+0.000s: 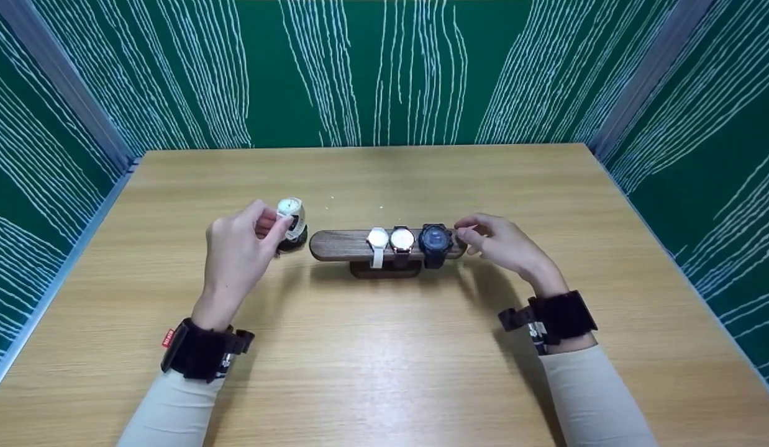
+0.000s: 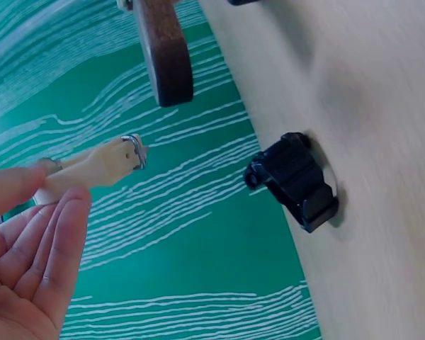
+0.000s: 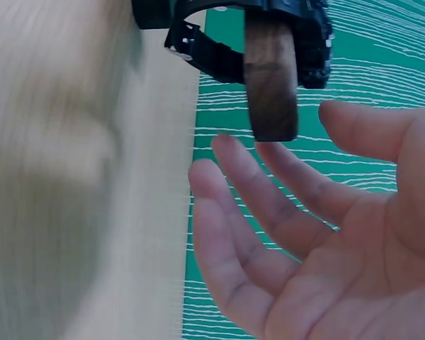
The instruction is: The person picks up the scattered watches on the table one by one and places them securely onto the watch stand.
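My left hand (image 1: pixel 238 251) pinches a white-strapped wristwatch (image 1: pixel 290 207) in the air, left of a dark wooden watch stand (image 1: pixel 338 245). In the left wrist view its cream strap (image 2: pixel 92 170) forms a loop with a silver buckle. A black watch (image 2: pixel 294 180) lies on the table below. On the stand's bar sit a white watch (image 1: pixel 377 238), a watch with a dark strap and pale dial (image 1: pixel 402 239), and a large black watch (image 1: pixel 435 239). Around the stand's right end my right hand (image 1: pixel 499 243) has its fingers loosely spread, apart from the wood in the right wrist view.
A light wooden table (image 1: pixel 384 366) carries everything. Green panels with white lines (image 1: pixel 409 74) rise behind it and on both sides. Small pale specks (image 1: pixel 381 207) lie behind the stand. Black wrist cameras (image 1: pixel 564 316) are strapped to both forearms.
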Motion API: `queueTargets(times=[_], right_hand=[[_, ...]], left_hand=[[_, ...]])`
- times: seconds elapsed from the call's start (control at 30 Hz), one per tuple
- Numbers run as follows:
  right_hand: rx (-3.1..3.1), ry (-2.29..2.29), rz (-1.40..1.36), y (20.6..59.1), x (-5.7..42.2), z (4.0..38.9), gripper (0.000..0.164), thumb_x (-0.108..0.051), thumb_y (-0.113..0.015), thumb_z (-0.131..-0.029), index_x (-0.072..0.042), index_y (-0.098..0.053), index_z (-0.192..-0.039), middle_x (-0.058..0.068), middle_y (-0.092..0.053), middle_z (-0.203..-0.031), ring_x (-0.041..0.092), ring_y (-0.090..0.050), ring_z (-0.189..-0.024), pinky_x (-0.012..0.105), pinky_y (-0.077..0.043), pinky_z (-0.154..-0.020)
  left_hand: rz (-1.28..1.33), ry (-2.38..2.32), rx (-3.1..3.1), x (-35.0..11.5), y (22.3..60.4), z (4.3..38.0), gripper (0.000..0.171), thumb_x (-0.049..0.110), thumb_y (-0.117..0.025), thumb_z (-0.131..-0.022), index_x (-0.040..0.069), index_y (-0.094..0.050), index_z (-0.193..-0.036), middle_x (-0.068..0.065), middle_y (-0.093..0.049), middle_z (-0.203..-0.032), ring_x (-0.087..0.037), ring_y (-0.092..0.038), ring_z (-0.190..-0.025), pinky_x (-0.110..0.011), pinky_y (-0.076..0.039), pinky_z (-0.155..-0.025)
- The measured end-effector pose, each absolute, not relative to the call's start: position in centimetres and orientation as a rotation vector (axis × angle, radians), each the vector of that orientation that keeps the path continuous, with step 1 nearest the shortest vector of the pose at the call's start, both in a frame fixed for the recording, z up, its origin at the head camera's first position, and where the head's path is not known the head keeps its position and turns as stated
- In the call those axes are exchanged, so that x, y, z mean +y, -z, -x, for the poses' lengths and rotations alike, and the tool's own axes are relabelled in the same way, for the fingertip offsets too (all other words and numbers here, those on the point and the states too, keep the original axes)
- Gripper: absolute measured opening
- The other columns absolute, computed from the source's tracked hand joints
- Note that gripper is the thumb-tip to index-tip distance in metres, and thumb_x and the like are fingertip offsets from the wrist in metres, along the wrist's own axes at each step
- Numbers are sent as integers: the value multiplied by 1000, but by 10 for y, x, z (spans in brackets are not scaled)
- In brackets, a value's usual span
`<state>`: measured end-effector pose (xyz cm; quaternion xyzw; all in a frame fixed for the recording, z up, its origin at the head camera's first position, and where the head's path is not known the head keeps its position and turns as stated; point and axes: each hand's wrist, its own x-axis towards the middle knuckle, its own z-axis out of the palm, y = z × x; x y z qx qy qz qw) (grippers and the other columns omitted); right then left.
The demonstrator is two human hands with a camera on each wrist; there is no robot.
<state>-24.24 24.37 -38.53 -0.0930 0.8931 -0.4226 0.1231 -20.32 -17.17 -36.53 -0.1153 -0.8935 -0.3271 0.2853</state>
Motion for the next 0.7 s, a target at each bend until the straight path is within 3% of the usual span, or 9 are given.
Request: queueTargets(times=[0.2,0.5,0.7], right_hand=[[2502,1270,272,390,244,244,47,-32,-53,-112,-3,-54,-149,20,-68,-125,39,-68,-111,52,-56,-101],[2344,1387,281,396,244,249,49,-27,-52,-112,3,-51,-151,19,-71,-114,27,-72,-95,38,-60,-85],[2274,1437,271,398,245,251,47,-24,-51,-113,6,-50,-149,20,-72,-111,21,-71,-90,35,-61,-84]], left_hand=[[287,824,-2412,-171,371,205,23,20,-81,-97,-1,-72,-93,-16,-79,-88,-30,-78,-78,-45,-64,-75],[271,814,-2463,-167,379,207,22,19,-80,-97,-1,-71,-92,-16,-79,-89,-30,-78,-78,-43,-65,-74],[282,788,-2474,-165,383,208,21,16,-80,-96,-1,-70,-90,-16,-79,-87,-30,-78,-76,-44,-65,-72]])
